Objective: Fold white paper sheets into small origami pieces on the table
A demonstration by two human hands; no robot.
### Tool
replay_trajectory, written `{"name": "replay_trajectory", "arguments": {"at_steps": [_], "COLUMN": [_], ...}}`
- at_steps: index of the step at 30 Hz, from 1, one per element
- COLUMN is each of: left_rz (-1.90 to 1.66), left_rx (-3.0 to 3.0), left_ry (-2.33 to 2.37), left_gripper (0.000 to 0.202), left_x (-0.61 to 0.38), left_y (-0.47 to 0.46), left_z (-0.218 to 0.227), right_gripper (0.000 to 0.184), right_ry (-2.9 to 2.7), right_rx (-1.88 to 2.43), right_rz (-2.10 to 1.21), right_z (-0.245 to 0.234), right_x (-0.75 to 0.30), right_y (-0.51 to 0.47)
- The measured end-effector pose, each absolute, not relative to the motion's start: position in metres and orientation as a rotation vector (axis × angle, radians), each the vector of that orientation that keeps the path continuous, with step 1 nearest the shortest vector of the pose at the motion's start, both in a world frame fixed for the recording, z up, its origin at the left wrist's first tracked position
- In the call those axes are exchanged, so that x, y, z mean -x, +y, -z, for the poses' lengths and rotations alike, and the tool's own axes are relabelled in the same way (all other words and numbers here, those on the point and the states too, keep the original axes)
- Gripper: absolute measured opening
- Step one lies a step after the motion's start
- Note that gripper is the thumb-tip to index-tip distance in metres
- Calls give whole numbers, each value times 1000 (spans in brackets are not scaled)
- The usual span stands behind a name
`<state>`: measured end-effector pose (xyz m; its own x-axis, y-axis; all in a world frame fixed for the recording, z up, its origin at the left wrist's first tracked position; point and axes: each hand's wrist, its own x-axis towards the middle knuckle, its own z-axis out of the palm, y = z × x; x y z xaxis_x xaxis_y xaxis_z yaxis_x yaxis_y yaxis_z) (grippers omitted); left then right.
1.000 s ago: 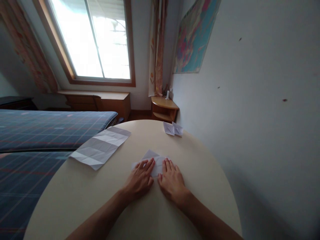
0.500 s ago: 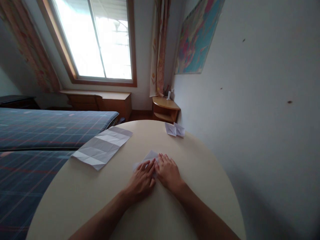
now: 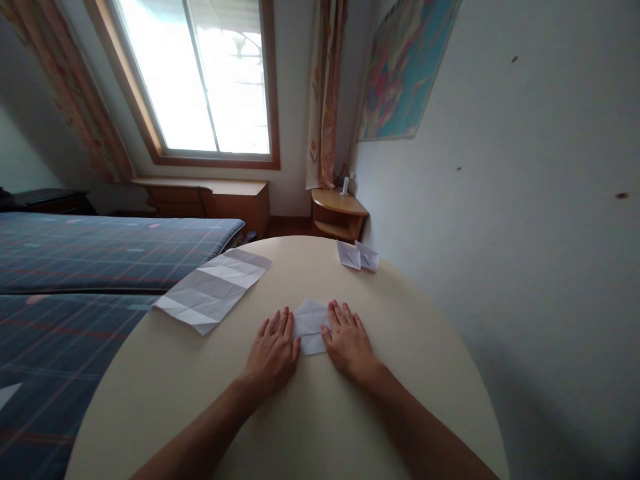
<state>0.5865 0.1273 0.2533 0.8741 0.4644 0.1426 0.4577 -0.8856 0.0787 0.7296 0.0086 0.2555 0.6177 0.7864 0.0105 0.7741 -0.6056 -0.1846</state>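
A small folded sheet of white paper (image 3: 311, 319) lies on the round cream table (image 3: 310, 420), with a crease across it and a pointed top. My left hand (image 3: 274, 347) rests flat over its left edge, fingers stretched forward. Over the right edge lies my right hand (image 3: 348, 337), palm down, its thumb angled in onto the paper. Both hands press on the sheet without gripping it, and the edges under them are hidden.
A larger creased paper sheet (image 3: 215, 290) lies at the table's left rim. Two small folded paper pieces (image 3: 357, 256) stand side by side at the far right rim. A bed with a plaid mattress (image 3: 110, 250) adjoins on the left; a white wall (image 3: 500, 267) borders the right.
My hands have moved apart from the middle of the folded paper to its two sides, so its centre now shows. The view has shifted slightly.
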Motion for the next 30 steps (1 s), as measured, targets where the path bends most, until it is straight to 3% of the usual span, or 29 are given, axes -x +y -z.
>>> {"name": "replay_trajectory", "arguments": {"at_steps": [5,8,11,14,30], "left_rz": [-207,-356,-510,-427,-425], "left_rx": [-3020,-3038,-3087,-3074,-2916], "left_ry": [842,847,575,351,511], "left_gripper": [63,64,61,59,70], "left_x": [-576,-574,-576,-579,-582], "left_y": [138,133,120,108,106], "left_z": [-242,-244,-246,-244,-238], "right_gripper": [66,66,66,66,65], "right_ry": [-1273,-1266,-1268,-1270,-1275], "right_rx": [2672,2656,2645,2637,2598], "right_rz": [-133,-134,-124,-111,-95], "right_z": [-255,-255,-254,-252,-253], "right_x": [-731,-731,-732,-732,-733], "right_y": [8,8,8,8,7]}}
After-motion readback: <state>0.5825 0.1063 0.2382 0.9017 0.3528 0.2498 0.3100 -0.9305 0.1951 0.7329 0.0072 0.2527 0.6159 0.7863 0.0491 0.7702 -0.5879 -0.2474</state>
